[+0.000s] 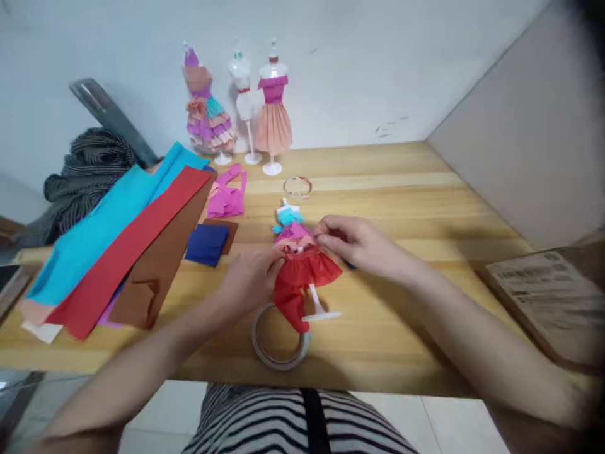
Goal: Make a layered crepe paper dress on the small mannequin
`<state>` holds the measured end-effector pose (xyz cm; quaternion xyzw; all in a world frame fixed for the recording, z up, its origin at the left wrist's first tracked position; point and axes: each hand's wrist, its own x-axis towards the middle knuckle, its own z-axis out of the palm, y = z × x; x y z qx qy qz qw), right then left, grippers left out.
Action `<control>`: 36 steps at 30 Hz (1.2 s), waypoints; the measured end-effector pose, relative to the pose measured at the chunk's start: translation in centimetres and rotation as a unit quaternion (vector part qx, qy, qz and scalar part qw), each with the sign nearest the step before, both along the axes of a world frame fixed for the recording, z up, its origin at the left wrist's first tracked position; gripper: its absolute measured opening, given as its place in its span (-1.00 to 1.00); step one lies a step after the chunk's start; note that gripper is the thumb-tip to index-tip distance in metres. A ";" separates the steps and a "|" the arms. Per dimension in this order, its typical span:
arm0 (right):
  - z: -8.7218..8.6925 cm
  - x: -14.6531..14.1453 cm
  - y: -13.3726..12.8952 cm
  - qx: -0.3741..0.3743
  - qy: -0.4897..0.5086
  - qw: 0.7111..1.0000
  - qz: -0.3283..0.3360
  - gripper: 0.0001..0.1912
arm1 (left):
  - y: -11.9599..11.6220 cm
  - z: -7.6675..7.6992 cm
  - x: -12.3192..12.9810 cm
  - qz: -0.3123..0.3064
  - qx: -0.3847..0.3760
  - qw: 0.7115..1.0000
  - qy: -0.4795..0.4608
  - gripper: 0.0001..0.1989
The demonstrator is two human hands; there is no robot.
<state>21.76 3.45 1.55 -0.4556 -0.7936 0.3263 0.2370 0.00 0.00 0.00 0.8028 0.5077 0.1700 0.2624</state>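
Observation:
A small dress-form mannequin (319, 306) lies tilted on the table, dressed in a turquoise and pink paper top (289, 219) and a red ruffled paper skirt (309, 268). At the waist, my left hand (253, 277) pinches the skirt's left edge, fingers closed. My right hand (347, 243) is closed too, thumb against forefinger, at the waistband's right end. A red strip (292, 307) hangs below the skirt and reaches over a roll of tape (255, 337) lying flat near the table's front edge.
Three dressed mannequins, one a ruffled dress form (208, 120), stand against the wall. Turquoise, red (137, 252) and brown paper sheets lie at left, beside folded blue paper (207, 244) and pink scraps (227, 198). A thin ring (297, 178) lies behind; a cardboard box (543, 296) is at right.

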 end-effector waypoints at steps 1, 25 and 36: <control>0.3 0.0 -0.3 0.031 0.003 0.999 -0.016 -0.84 | -0.1 0.0 0.1 0.013 0.001 1.000 0.002 -0.75; -0.7 -2.8 -3.0 0.384 -0.103 0.906 0.144 -0.83 | 0.9 -0.7 0.7 0.142 -0.330 0.882 -0.304 -0.73; -1.7 -2.2 -1.9 0.382 -0.076 0.904 0.178 -0.83 | 1.0 -1.1 0.0 0.176 -0.445 0.783 -0.398 -0.91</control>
